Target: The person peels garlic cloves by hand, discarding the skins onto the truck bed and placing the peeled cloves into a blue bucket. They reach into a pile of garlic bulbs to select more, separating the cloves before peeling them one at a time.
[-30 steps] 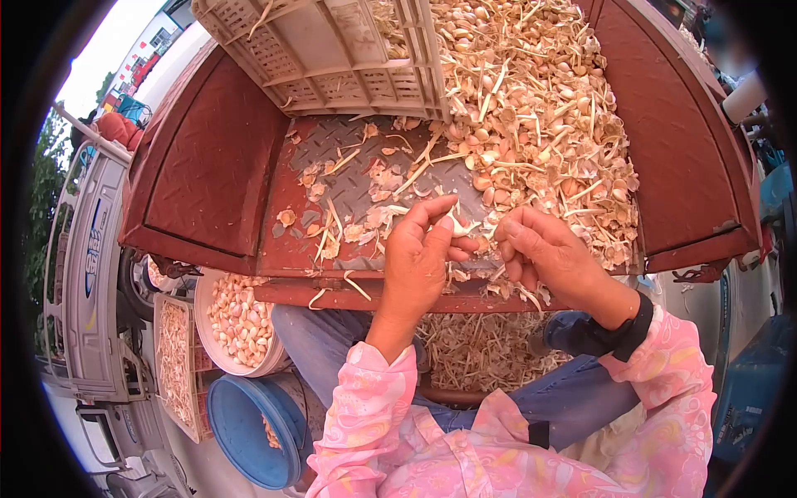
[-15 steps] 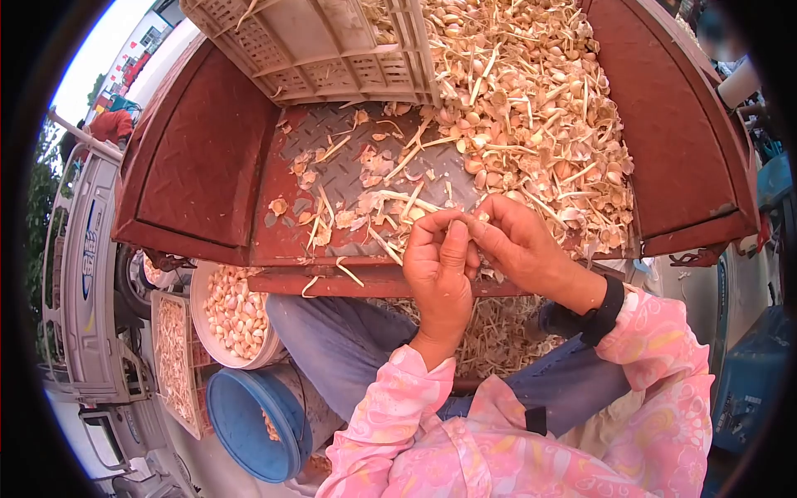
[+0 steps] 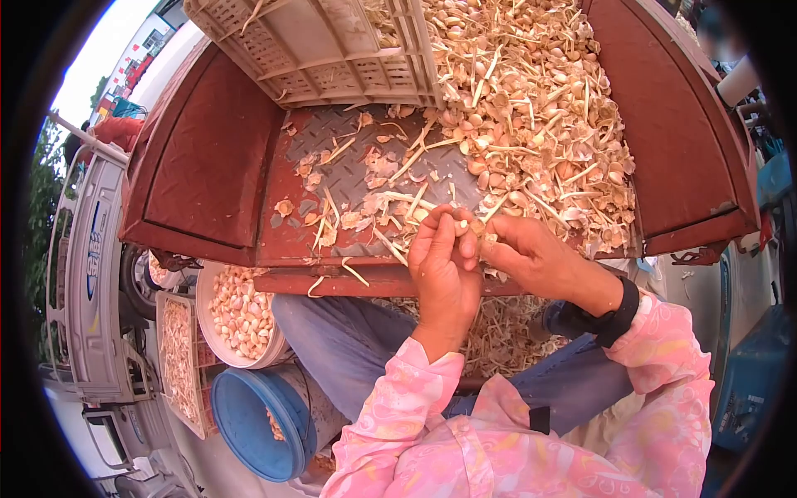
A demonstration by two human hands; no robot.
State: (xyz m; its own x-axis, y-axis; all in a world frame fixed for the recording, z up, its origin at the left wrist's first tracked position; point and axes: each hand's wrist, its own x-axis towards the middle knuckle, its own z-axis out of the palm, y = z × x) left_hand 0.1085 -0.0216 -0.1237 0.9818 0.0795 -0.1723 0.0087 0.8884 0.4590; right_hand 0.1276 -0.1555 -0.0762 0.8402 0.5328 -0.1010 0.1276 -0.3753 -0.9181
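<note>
Over the front edge of the red truck bed, my left hand is closed, pinching a pale garlic clove between thumb and fingers. My right hand is beside it on the right, its fingertips pinched at a brownish papery bit of garlic skin next to the clove. Beyond both hands a heap of garlic cloves, skins and dry stalks covers the right part of the bed. Loose stalks and skin flakes lie scattered on the metal floor.
A pale plastic crate stands tilted at the back left. Red side walls flank the bed. Below left are a white bucket of cloves, a blue bucket and a crate of garlic pieces. A grey truck is farther left.
My hands have drawn slightly apart at the fingertips, and the right hand has shifted a little right and down. The pale clove now shows between the left fingers.
</note>
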